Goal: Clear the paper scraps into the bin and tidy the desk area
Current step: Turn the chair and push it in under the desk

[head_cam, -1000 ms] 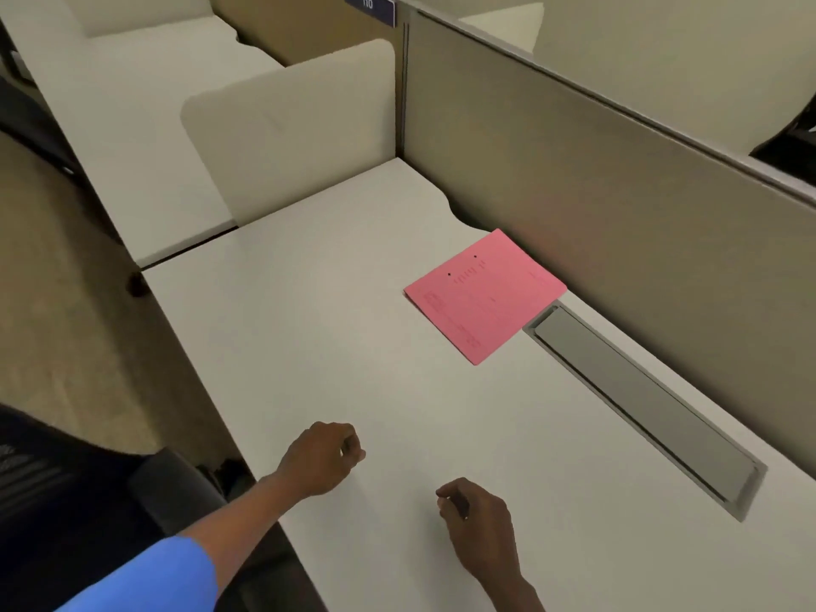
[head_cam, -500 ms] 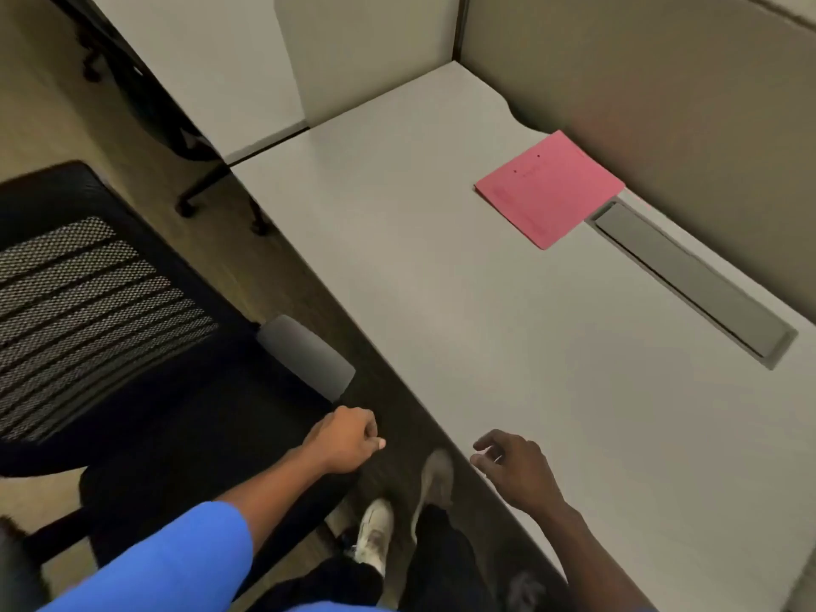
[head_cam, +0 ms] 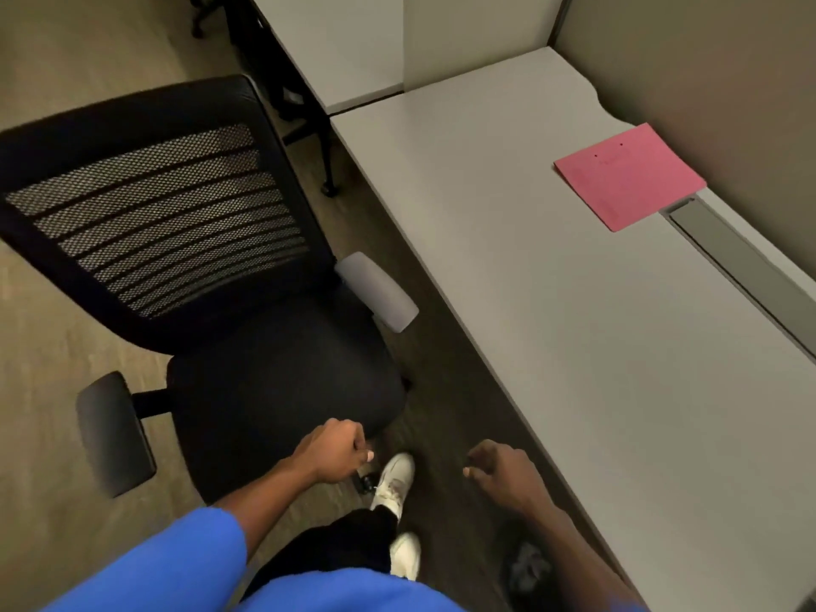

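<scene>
Desk (head_cam: 552,302): no scraps visible; pink folder (head_cam: 629,176) left by partition. Bin unseen. Left hand (head_cam: 335,450) fisted, contents can't tell; right hand (head_cam: 503,472) loosely curled, empty.

Blurred dark lump (head_cam: 527,567), perhaps debris

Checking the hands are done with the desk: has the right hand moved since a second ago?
Yes. The right hand has moved back off the desk, now over the floor beside its front edge.

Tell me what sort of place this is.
Most likely an office cubicle or study carrel: a pale desk closed in by beige partition panels, a black mesh-backed swivel chair beside it, and a pink folder lying by a grey cable-tray lid.
</scene>
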`<state>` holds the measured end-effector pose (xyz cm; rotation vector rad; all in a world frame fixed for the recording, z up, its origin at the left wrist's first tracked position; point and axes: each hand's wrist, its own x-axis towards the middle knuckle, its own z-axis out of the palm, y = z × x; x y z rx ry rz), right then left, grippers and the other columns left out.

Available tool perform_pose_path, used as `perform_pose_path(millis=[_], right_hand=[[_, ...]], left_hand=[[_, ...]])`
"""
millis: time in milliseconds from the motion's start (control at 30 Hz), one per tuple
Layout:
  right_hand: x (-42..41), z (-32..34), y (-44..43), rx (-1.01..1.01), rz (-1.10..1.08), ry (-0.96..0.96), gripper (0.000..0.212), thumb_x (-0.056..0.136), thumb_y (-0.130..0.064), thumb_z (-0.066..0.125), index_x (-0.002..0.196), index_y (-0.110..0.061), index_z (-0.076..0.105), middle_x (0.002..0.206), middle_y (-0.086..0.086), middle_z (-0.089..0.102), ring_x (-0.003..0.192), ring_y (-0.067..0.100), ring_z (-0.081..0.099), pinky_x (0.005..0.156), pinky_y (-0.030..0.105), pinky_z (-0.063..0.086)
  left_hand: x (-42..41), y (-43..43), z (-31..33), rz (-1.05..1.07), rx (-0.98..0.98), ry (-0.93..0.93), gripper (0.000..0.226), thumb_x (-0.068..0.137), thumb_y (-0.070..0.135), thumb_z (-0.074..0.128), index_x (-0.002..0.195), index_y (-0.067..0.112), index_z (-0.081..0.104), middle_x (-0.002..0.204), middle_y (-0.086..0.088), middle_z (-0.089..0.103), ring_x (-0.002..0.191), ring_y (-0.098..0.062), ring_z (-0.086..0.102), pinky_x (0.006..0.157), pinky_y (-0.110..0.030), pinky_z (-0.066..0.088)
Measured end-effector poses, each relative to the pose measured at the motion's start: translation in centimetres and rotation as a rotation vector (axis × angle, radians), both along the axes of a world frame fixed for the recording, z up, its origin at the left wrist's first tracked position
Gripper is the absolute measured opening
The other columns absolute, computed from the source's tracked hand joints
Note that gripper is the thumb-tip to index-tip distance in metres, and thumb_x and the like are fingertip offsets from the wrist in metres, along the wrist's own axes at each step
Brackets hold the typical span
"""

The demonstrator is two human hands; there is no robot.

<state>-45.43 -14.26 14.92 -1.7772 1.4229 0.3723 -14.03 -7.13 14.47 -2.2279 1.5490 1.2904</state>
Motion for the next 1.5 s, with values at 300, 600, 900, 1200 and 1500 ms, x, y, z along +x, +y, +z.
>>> perform_pose_path(millis=[300,600,900,1200,1500], right_hand=[[3.5,-0.3,6.4,0.032,0.087,-0.055,0.035,0.093,-0.044,0.072,0.124,-0.029,0.067,0.12,-0.004,0.074,0.112,0.018,0.07,0.092,0.033,0.055],[8.4,-0.8,14.7,0.062,0.167,-0.027,0.036,0.094,-0.043,0.069,0.126,-0.026,0.065,0.12,0.004,0.074,0.112,0.025,0.07,0.092,0.038,0.057],[17.5,-0.9,19.3,0.062,0.171,-0.022,0.037,0.095,-0.041,0.067,0.13,-0.028,0.063,0.114,-0.002,0.074,0.106,0.02,0.071,0.089,0.038,0.058],[31.0,-0.3,23.1,-0.075,-0.016,-0.04,0.037,0.089,-0.034,0.06,0.126,-0.032,0.062,0.109,-0.006,0.076,0.106,0.022,0.07,0.081,0.033,0.052],[43.1,-0.8,25.1,-0.154,-0.051,-0.144,0.062,0.082,-0.06,0.073,0.135,-0.035,0.053,0.116,-0.01,0.064,0.106,0.017,0.069,0.09,0.039,0.057]], left_hand=[[-0.1,10.0,0.1,0.1,-0.037,-0.004,0.019,0.093,0.045,0.075,0.089,0.027,0.072,0.094,0.008,0.076,0.092,-0.017,0.074,0.088,-0.039,0.063],[3.1,17.5,0.3,0.191,-0.06,0.022,0.016,0.097,0.037,0.076,0.086,0.025,0.073,0.083,0.01,0.072,0.087,-0.015,0.071,0.079,-0.028,0.054],[12.9,22.0,0.8,0.218,-0.047,0.024,0.019,0.098,0.04,0.074,0.091,0.022,0.073,0.081,0.01,0.07,0.079,-0.012,0.066,0.072,-0.029,0.05],[30.2,22.1,3.2,0.116,-0.132,-0.079,0.02,0.096,0.041,0.075,0.093,0.021,0.078,0.088,0.004,0.078,0.091,-0.019,0.076,0.074,-0.03,0.052],[47.2,11.7,10.8,0.389,-0.52,-0.215,0.037,0.093,0.047,0.079,0.093,0.01,0.076,0.089,-0.009,0.077,0.091,-0.034,0.075,0.082,-0.041,0.058]])
